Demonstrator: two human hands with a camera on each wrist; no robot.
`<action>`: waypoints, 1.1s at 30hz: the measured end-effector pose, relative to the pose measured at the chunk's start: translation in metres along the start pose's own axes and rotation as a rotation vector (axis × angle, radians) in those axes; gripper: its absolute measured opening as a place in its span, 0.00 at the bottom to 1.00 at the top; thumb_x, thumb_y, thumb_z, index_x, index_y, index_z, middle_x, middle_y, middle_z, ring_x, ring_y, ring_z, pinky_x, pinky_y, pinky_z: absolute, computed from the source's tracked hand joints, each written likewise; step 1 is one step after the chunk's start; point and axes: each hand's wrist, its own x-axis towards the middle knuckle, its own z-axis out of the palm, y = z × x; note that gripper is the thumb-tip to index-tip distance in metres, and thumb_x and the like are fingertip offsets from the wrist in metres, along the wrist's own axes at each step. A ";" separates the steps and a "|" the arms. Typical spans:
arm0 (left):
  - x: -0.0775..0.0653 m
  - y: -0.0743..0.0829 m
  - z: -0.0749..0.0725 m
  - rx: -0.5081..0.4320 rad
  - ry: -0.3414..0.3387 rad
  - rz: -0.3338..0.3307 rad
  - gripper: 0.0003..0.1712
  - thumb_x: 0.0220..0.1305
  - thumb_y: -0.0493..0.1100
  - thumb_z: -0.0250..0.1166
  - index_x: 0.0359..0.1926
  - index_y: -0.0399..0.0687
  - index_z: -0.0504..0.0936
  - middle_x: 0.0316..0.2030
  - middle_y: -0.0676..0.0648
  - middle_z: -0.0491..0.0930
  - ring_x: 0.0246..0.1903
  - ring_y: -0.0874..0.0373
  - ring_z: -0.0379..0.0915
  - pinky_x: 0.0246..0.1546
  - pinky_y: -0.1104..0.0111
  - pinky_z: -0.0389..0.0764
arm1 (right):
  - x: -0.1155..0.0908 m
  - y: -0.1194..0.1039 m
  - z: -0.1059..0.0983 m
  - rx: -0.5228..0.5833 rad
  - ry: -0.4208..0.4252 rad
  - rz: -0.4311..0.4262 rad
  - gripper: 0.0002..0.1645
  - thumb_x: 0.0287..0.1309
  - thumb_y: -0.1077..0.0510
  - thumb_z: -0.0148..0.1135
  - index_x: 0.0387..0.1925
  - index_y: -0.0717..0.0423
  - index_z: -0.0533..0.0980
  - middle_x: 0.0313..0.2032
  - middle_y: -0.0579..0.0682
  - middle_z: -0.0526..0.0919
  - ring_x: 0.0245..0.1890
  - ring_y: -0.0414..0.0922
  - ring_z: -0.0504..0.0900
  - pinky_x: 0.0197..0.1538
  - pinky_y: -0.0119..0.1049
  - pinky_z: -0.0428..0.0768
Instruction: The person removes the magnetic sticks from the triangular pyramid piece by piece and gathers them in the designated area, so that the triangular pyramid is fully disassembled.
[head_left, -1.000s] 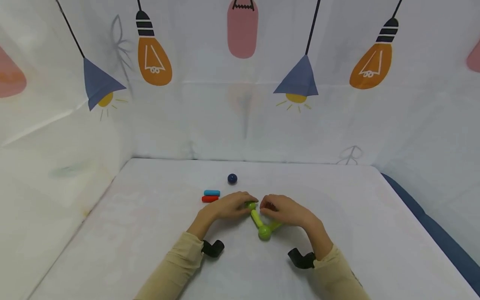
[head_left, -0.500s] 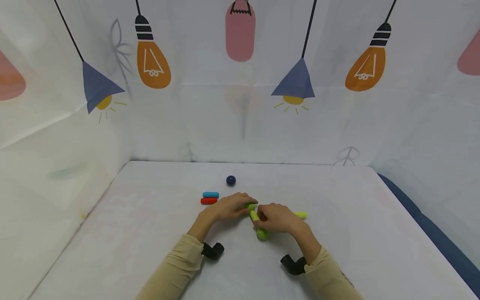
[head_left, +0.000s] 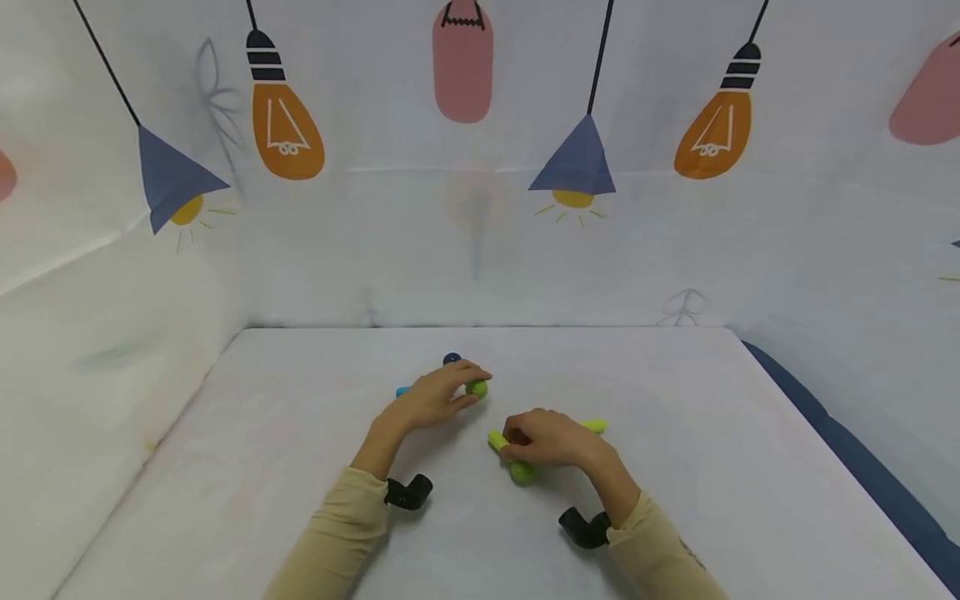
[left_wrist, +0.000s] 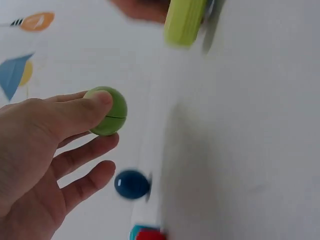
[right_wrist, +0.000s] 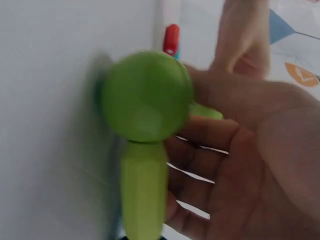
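Observation:
A green ball (left_wrist: 111, 117) is pinched between the thumb and fingers of my left hand (head_left: 431, 402), raised off the table. My right hand (head_left: 551, 437) grips a yellow-green rod (head_left: 497, 442), whose free end sticks out past the fingers. That rod meets a second green ball (right_wrist: 147, 95). From the same ball another yellow-green rod (right_wrist: 145, 190) extends, and its far end shows beyond my right hand in the head view. The two rods form a V. My right hand hides part of the V in the head view.
Behind my left hand lie a dark blue ball (head_left: 452, 358) and a light blue rod (head_left: 402, 391), partly covered. Beside that rod is a red rod (right_wrist: 171, 39). All rest on the white table (head_left: 300, 367), backed by a curtain (head_left: 375, 250) printed with lamps.
My right hand came down and took hold of the rod. My left hand moved away to the far left with the green ball, which came apart from the rod's end.

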 end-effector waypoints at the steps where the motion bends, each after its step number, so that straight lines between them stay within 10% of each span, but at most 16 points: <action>1: -0.003 -0.006 -0.004 -0.009 0.043 -0.013 0.22 0.64 0.41 0.61 0.59 0.47 0.74 0.54 0.50 0.74 0.52 0.57 0.73 0.51 0.60 0.75 | 0.000 0.000 -0.002 0.011 -0.023 -0.009 0.11 0.58 0.47 0.62 0.36 0.49 0.78 0.25 0.38 0.76 0.26 0.34 0.72 0.31 0.29 0.71; 8: -0.017 -0.045 -0.022 -0.004 0.293 -0.228 0.22 0.61 0.40 0.65 0.57 0.47 0.75 0.47 0.48 0.76 0.46 0.54 0.75 0.49 0.54 0.76 | -0.006 0.003 -0.010 0.088 -0.160 -0.003 0.25 0.50 0.46 0.70 0.49 0.50 0.76 0.35 0.39 0.79 0.37 0.35 0.76 0.44 0.30 0.74; 17: -0.012 -0.070 -0.010 -0.105 0.202 -0.382 0.22 0.63 0.40 0.61 0.59 0.45 0.74 0.51 0.42 0.76 0.50 0.48 0.73 0.51 0.51 0.73 | -0.010 0.003 -0.011 0.079 -0.165 0.026 0.29 0.49 0.49 0.71 0.53 0.48 0.73 0.38 0.38 0.78 0.41 0.37 0.75 0.48 0.32 0.73; 23: -0.010 -0.071 -0.007 -0.025 0.208 -0.361 0.27 0.62 0.44 0.64 0.61 0.45 0.71 0.54 0.39 0.73 0.50 0.44 0.73 0.46 0.49 0.76 | -0.007 0.001 -0.005 0.037 -0.111 0.056 0.31 0.52 0.45 0.68 0.57 0.48 0.72 0.41 0.39 0.80 0.43 0.36 0.75 0.49 0.35 0.74; 29: -0.011 -0.039 -0.011 0.049 0.301 -0.284 0.24 0.61 0.45 0.64 0.57 0.45 0.75 0.56 0.39 0.73 0.51 0.41 0.73 0.47 0.47 0.75 | -0.002 0.002 -0.001 0.060 -0.093 0.051 0.33 0.55 0.44 0.65 0.60 0.50 0.71 0.46 0.41 0.81 0.46 0.37 0.75 0.51 0.37 0.74; 33: -0.008 -0.011 -0.002 -0.115 0.075 -0.045 0.21 0.64 0.43 0.61 0.58 0.45 0.74 0.55 0.45 0.74 0.56 0.50 0.70 0.55 0.53 0.73 | 0.002 0.003 -0.002 0.049 -0.078 0.015 0.31 0.56 0.44 0.64 0.60 0.50 0.71 0.43 0.40 0.80 0.43 0.37 0.74 0.48 0.35 0.74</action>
